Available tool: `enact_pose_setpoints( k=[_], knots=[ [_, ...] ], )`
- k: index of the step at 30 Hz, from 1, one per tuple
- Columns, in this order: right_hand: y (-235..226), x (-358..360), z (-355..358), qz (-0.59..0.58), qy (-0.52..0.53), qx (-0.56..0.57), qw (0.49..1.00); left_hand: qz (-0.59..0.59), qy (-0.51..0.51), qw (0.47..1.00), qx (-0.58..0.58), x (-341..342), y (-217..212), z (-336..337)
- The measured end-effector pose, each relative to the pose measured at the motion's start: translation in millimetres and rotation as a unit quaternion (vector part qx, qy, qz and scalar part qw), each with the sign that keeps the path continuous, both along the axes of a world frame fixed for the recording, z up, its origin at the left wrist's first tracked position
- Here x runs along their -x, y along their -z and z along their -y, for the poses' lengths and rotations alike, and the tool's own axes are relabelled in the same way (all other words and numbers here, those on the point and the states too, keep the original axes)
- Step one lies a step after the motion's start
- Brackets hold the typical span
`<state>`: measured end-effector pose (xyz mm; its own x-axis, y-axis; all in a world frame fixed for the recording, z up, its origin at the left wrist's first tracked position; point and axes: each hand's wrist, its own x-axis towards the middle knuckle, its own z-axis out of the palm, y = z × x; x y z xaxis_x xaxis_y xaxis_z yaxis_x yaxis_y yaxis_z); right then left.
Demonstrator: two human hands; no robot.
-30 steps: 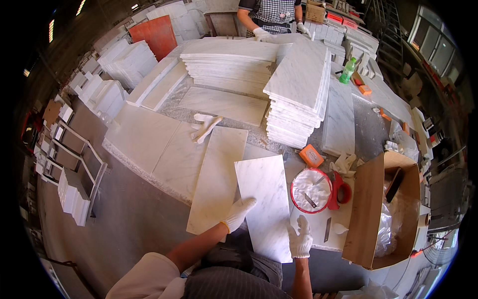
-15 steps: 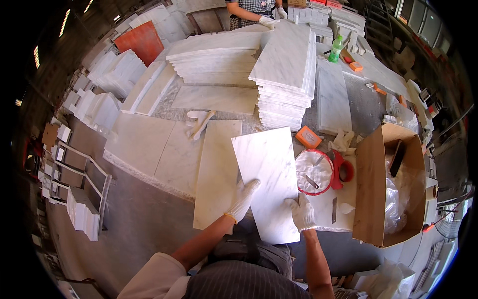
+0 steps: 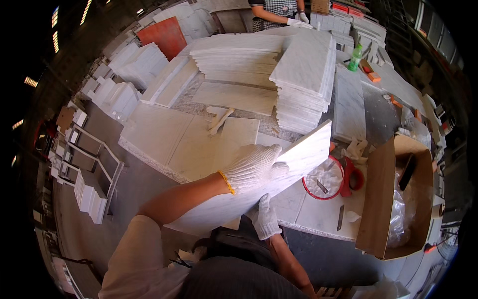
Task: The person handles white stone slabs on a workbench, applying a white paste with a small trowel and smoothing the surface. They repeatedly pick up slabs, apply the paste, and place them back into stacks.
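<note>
A white marble slab [image 3: 307,149] with grey streaks is tilted up in front of me, its far corner raised to the right. My left hand [image 3: 253,167], in a white knit glove with a yellow cuff edge, is closed over its upper side, the thumb on the face. Below, my right hand [image 3: 266,219], gloved too, grips the lower edge; some of its fingers are hidden. Behind the held piece another slab [image 3: 244,130] lies on the worktop, partly covered. A loose white glove [image 3: 218,120] rests to its left.
Right of the slab are a red-rimmed bowl [image 3: 323,195] of white material with a blade in it, a red ring-shaped object [image 3: 352,179], a metal strip [image 3: 340,218] and a cardboard box [image 3: 373,204]. Slab stacks [image 3: 301,62] stand beyond. Across them, a person's gloved hands [image 3: 299,23] touch a slab.
The slab has turned from nearly upright in view to a slant, its far end swinging right. My left hand has moved up over its upper side; my right hand has shifted left along the lower edge.
</note>
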<state>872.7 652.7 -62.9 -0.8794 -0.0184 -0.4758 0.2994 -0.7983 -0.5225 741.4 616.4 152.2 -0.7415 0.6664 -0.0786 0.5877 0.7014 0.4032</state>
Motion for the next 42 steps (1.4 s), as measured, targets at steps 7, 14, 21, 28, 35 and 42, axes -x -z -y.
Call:
enact_pose_setpoints(
  k=[7,14,21,28,35,42],
  knots=[
    [1,-36,19,0.04,-0.187,-0.174,0.966,0.158,-0.095,0.972,-0.148,30,116,100],
    [-14,-24,38,0.112,-0.258,-0.062,0.958,0.274,-0.233,0.93,-0.077,39,170,121],
    [-25,-4,50,0.095,-0.314,-0.067,0.942,0.307,-0.214,0.927,-0.026,65,198,133],
    [-30,-8,24,-0.007,-0.365,-0.127,0.922,0.245,-0.161,0.955,0.054,77,186,125],
    [-59,-30,-122,0.032,0.136,-0.739,0.659,0.07,-0.127,0.985,0.09,60,197,119],
    [-23,9,-187,0.053,-0.012,-0.874,0.484,-0.165,-0.043,0.959,0.228,30,191,117]
  ],
)
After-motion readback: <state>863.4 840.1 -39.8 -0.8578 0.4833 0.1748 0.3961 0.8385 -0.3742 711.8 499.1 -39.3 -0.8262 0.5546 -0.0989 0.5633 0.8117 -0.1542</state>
